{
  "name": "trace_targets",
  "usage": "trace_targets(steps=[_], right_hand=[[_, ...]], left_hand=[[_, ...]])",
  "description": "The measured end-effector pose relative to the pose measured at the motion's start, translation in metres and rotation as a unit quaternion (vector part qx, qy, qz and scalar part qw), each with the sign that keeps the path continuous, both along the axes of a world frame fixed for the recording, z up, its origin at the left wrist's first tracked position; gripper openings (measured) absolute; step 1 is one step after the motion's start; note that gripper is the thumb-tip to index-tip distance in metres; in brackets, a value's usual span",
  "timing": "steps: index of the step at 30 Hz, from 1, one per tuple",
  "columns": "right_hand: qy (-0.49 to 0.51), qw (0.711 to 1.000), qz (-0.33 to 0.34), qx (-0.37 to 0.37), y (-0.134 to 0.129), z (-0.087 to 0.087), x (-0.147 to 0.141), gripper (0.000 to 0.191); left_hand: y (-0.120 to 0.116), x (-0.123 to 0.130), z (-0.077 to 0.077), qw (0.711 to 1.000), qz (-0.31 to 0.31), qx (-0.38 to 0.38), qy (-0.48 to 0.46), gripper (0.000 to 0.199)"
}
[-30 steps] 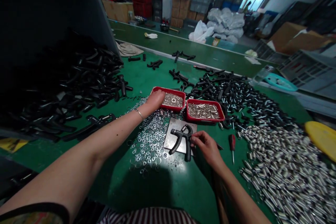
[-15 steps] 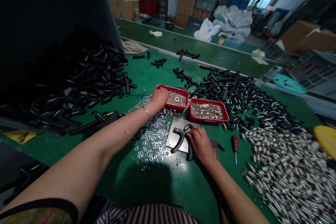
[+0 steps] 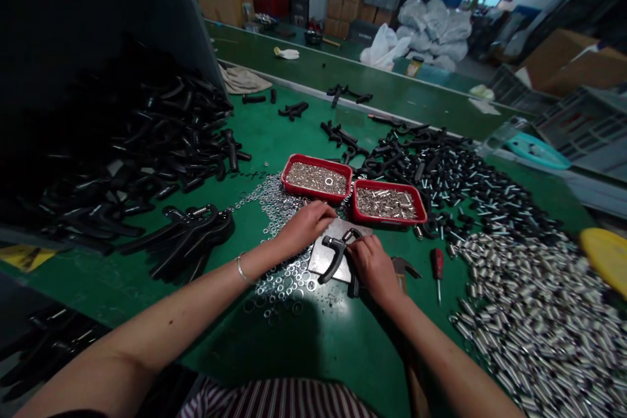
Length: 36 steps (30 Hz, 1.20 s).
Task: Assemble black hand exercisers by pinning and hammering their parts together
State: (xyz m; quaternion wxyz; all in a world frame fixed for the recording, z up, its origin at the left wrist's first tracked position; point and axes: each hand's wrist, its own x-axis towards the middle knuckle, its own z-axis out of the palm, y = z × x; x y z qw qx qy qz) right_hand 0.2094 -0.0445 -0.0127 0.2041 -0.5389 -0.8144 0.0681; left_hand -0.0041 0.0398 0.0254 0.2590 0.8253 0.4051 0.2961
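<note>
A black spring clamp (image 3: 334, 260) with curved handles and a small metal spring near its top stands over a flat metal plate (image 3: 321, 257). My right hand (image 3: 375, 266) is closed on the clamp's right side, its fingertips near the spring. My left hand (image 3: 307, 227) is just left of the clamp's top, over the plate's upper left edge. Its thumb and fingers are pinched together; anything between them is too small to see. Behind are a red tray (image 3: 289, 191) of tiny metal parts with a ring on top, and another red tray (image 3: 390, 221) of metal pins.
Loose metal rings (image 3: 281, 281) lie left of the plate. A hammer (image 3: 404, 268) and a red screwdriver (image 3: 437, 266) lie to the right, beside a heap of metal springs (image 3: 533, 320). Black clamp parts (image 3: 186, 137) fill a tipped bin at left; more black parts (image 3: 441, 170) lie behind right.
My left hand has left the left red tray and come down and right to the top of the clamp. My right hand stays on the clamp. The view has shifted slightly.
</note>
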Motion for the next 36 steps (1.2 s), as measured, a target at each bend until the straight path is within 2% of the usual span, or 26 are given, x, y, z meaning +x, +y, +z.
trace_targets(steps=[4, 6, 9, 14, 18, 22, 25, 28, 32, 36], right_hand=[[0.097, 0.994, 0.006, -0.051, 0.0, 0.007, 0.008, 0.015], [0.146, 0.987, -0.016, -0.059, -0.008, 0.01, 0.017, 0.019], [0.171, 0.981, -0.083, -0.046, -0.03, 0.01, 0.034, 0.027], [0.153, 0.98, -0.118, -0.053, -0.068, 0.001, 0.063, 0.023], [0.099, 0.982, -0.153, -0.044, -0.091, -0.001, 0.081, 0.025], [0.049, 0.975, -0.186, -0.11, -0.117, 0.001, 0.083, 0.039], [0.02, 0.969, -0.193, -0.153, -0.134, -0.001, 0.077, 0.05], [0.022, 0.968, -0.199, -0.149, -0.141, -0.005, 0.073, 0.051], [0.101, 0.958, -0.208, -0.17, -0.138, -0.01, 0.073, 0.055], [0.163, 0.941, -0.23, -0.188, -0.136, -0.011, 0.074, 0.056]], left_hand=[[-0.026, 0.012, -0.009, 0.997, -0.017, -0.062, -0.034, 0.007], [-0.03, 0.017, -0.014, 0.999, -0.026, -0.044, -0.003, 0.008], [-0.031, 0.023, -0.021, 0.996, -0.031, 0.019, 0.076, 0.012], [-0.032, 0.034, -0.03, 0.982, -0.033, 0.109, 0.151, 0.018], [-0.032, 0.04, -0.035, 0.96, -0.044, 0.186, 0.203, 0.024], [-0.032, 0.04, -0.038, 0.934, -0.083, 0.254, 0.236, 0.025], [-0.032, 0.04, -0.04, 0.94, -0.067, 0.249, 0.222, 0.025], [-0.032, 0.04, -0.04, 0.938, -0.066, 0.252, 0.229, 0.024], [-0.031, 0.039, -0.039, 0.928, -0.104, 0.261, 0.243, 0.023], [-0.027, 0.04, -0.036, 0.947, -0.077, 0.215, 0.226, 0.027]])
